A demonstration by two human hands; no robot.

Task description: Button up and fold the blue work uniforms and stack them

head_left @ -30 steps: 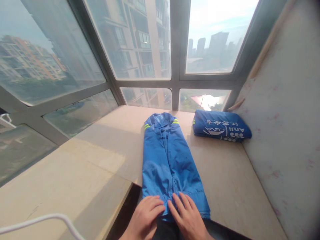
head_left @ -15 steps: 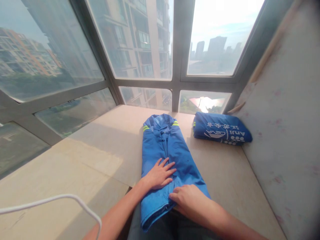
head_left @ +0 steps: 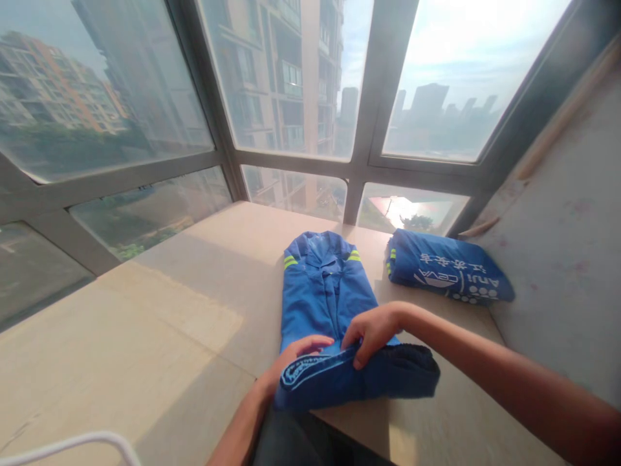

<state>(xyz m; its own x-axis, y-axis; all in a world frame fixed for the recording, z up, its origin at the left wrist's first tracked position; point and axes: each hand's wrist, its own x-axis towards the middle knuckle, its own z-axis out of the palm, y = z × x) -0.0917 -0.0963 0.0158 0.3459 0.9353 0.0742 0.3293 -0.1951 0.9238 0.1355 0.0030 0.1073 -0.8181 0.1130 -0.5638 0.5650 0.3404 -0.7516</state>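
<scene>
A blue work jacket (head_left: 326,296) with yellow-green shoulder stripes lies lengthwise on a beige window ledge (head_left: 194,310), collar toward the glass. Its near end (head_left: 359,375) is folded up and over toward the middle. My right hand (head_left: 373,331) pinches the top of that folded part, fingers closed on the cloth. My left hand (head_left: 291,356) is partly tucked under the fold at its left end, gripping the fabric there.
A second blue garment (head_left: 449,275), folded with white lettering on it, rests at the back right against a pale wall (head_left: 572,259). Large window panes (head_left: 291,84) rise behind the ledge. A white cord (head_left: 72,445) curves across the bottom left corner.
Both hands went from pressing flat on the jacket's lower half to gripping its near end and lifting it over toward the collar. The view shifted slightly downward.
</scene>
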